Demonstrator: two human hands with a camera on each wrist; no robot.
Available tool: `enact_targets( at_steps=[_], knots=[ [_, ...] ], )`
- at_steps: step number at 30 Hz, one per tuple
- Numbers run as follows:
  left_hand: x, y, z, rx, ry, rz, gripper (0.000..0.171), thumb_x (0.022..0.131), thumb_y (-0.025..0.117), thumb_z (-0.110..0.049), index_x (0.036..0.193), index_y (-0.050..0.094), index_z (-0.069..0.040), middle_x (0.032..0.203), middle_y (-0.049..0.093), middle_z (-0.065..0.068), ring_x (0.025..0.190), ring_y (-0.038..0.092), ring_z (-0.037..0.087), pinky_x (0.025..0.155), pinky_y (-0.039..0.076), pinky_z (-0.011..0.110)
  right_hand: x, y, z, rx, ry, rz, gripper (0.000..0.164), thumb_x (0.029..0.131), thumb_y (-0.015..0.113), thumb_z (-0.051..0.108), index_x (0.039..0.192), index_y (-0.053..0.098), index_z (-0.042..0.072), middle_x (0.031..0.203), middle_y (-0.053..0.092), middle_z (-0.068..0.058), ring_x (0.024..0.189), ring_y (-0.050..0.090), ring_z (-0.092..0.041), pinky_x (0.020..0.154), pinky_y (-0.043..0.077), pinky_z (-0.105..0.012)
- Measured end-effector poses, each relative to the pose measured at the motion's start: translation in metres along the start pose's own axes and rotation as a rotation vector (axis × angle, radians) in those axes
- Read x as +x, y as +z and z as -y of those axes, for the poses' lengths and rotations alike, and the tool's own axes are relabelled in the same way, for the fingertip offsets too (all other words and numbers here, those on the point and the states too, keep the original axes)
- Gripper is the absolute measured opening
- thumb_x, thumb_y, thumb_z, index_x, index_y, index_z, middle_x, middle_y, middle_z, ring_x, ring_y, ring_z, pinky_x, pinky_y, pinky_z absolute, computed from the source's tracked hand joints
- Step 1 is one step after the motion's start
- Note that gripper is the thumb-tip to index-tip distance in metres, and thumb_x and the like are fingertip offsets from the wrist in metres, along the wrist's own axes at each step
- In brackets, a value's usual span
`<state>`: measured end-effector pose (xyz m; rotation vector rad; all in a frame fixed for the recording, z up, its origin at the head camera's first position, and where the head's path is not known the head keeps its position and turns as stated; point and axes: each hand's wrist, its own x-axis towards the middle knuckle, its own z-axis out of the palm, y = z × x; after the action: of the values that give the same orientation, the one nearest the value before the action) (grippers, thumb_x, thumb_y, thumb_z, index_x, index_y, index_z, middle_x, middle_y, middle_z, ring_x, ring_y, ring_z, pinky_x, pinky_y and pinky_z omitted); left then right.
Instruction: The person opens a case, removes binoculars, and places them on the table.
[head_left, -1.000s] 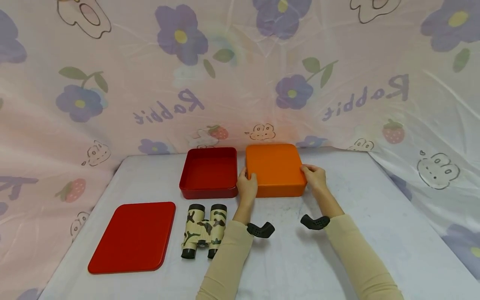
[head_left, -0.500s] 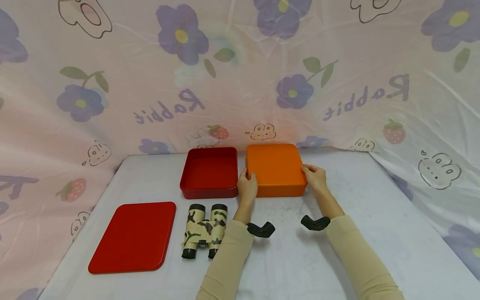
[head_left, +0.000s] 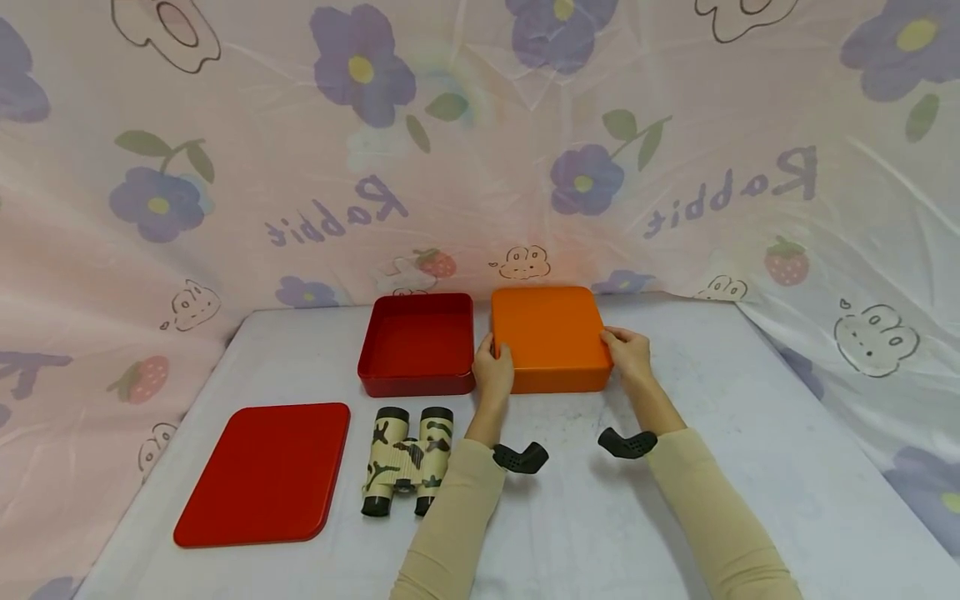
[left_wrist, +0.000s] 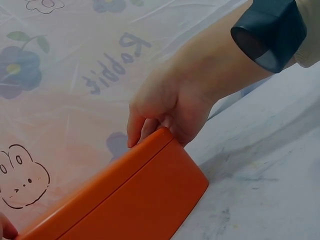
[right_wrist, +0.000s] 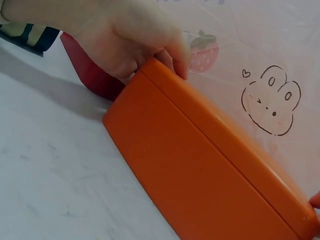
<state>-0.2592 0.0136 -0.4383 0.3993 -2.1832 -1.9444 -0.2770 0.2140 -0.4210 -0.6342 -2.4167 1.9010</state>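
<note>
head: hands [head_left: 494,375] [head_left: 630,357] at orange box [head_left: 551,333] edges

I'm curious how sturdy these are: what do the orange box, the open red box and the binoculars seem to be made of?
Orange box: perhaps painted metal or plastic, satin; soft highlights along smooth edges.
Open red box: possibly the same, smooth, faintly glossy, with evenly coloured walls.
Binoculars: likely plastic, fairly matte, with a ribbed, moulded-looking centre.

Box [head_left: 551,329] is done in orange, tub [head_left: 417,387] and lid [head_left: 262,475] in red, binoculars [head_left: 386,458] in camo, pinkish backdrop [head_left: 480,196] is printed with purple flowers.
</note>
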Motion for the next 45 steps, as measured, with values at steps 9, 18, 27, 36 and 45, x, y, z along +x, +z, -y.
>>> enact_targets(
  at_steps=[9, 18, 27, 36, 45],
  knots=[
    [0.0007, -0.0023, -0.001, -0.005, 0.008, 0.025, 0.045, 0.096, 0.048, -0.009, 0.139, 0.047, 0.005, 0.145, 0.049, 0.021, 0.136, 0.048, 0.031, 0.114, 0.038, 0.045, -0.0047, 0.003, 0.0015, 0.099, 0.038, 0.018, 0.046, 0.101, 0.044, 0.021, 0.142, 0.044, 0.0, 0.152, 0.039, -0.017, 0.131, 0.045, -0.024, 0.116, 0.038, -0.035],
    [0.0011, -0.0024, -0.0022, -0.015, 0.001, 0.016, 0.045, 0.095, 0.047, -0.007, 0.138, 0.046, 0.007, 0.144, 0.049, 0.024, 0.136, 0.047, 0.032, 0.114, 0.038, 0.044, -0.0087, 0.003, 0.0048, 0.135, 0.07, 0.023, 0.046, 0.101, 0.045, 0.02, 0.143, 0.045, 0.002, 0.151, 0.041, -0.016, 0.116, 0.051, -0.016, 0.091, 0.045, -0.017],
    [0.0003, -0.0024, -0.0057, -0.024, -0.006, 0.01, 0.044, 0.095, 0.047, -0.004, 0.137, 0.047, 0.008, 0.141, 0.051, 0.024, 0.133, 0.05, 0.032, 0.112, 0.041, 0.043, -0.0088, 0.0021, 0.0063, 0.184, 0.091, 0.04, 0.045, 0.101, 0.045, 0.018, 0.143, 0.044, 0.003, 0.152, 0.04, -0.016, 0.114, 0.051, -0.012, 0.088, 0.045, -0.015],
    [-0.0002, -0.0023, -0.0049, -0.045, -0.023, 0.016, 0.044, 0.095, 0.047, -0.005, 0.137, 0.047, 0.008, 0.142, 0.05, 0.025, 0.134, 0.05, 0.033, 0.113, 0.04, 0.043, -0.0084, 0.002, 0.0059, 0.255, 0.129, 0.056, 0.047, 0.101, 0.045, 0.016, 0.145, 0.041, 0.002, 0.156, 0.035, -0.014, 0.135, 0.043, -0.021, 0.116, 0.037, -0.031],
    [-0.0002, -0.003, -0.0053, -0.087, -0.036, 0.041, 0.045, 0.097, 0.046, -0.006, 0.14, 0.043, 0.008, 0.147, 0.045, 0.024, 0.138, 0.045, 0.032, 0.115, 0.037, 0.043, -0.0054, 0.0018, 0.0055, 0.357, 0.158, 0.071, 0.048, 0.101, 0.044, 0.014, 0.147, 0.037, 0.004, 0.16, 0.028, -0.011, 0.146, 0.032, -0.022, 0.121, 0.031, -0.032]
  ],
)
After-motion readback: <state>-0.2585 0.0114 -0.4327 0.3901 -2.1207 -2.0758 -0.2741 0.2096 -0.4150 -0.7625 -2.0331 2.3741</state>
